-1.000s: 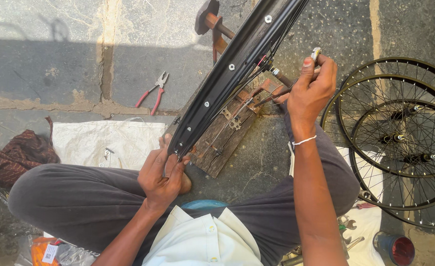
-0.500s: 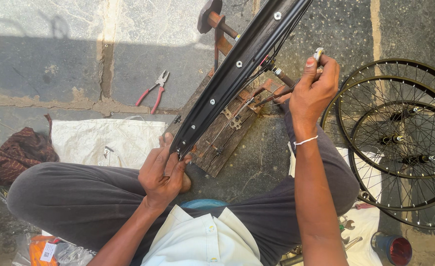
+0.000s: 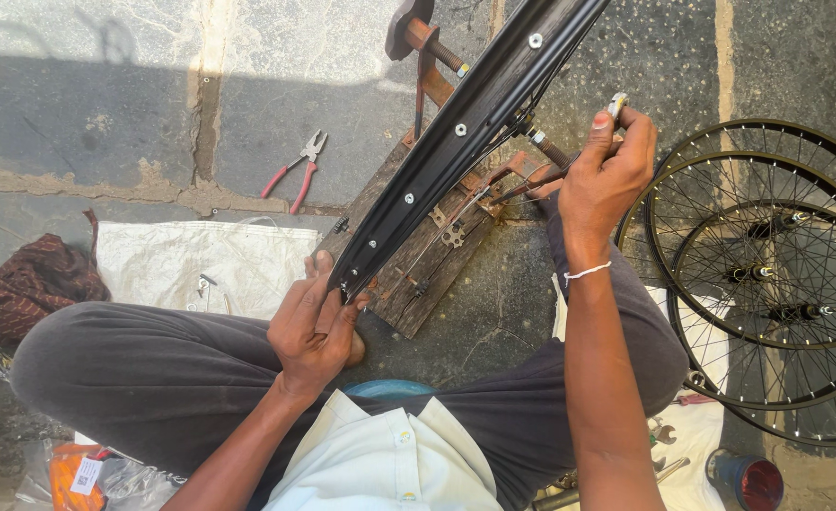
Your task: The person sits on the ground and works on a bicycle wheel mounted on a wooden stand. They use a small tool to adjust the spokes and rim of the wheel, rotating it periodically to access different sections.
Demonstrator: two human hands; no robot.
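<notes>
A black bicycle wheel rim stands on edge in a rusty truing stand on a wooden board, running diagonally from lower left to upper right. My left hand grips the rim's lower end, fingers wrapped around it. My right hand is raised beside the rim's right side, closed on a small metal tool that sticks up above the fingers, next to the hub axle. I sit cross-legged on the ground behind the stand.
Red-handled pliers lie on the stone pavement at left. A white sack and dark red cloth lie at left. Several spoked wheels are stacked at right. Spanners and a small can sit near my right knee.
Both hands keep their grip; the right hand has shifted only slightly by the hub. The rim stays in the stand.
</notes>
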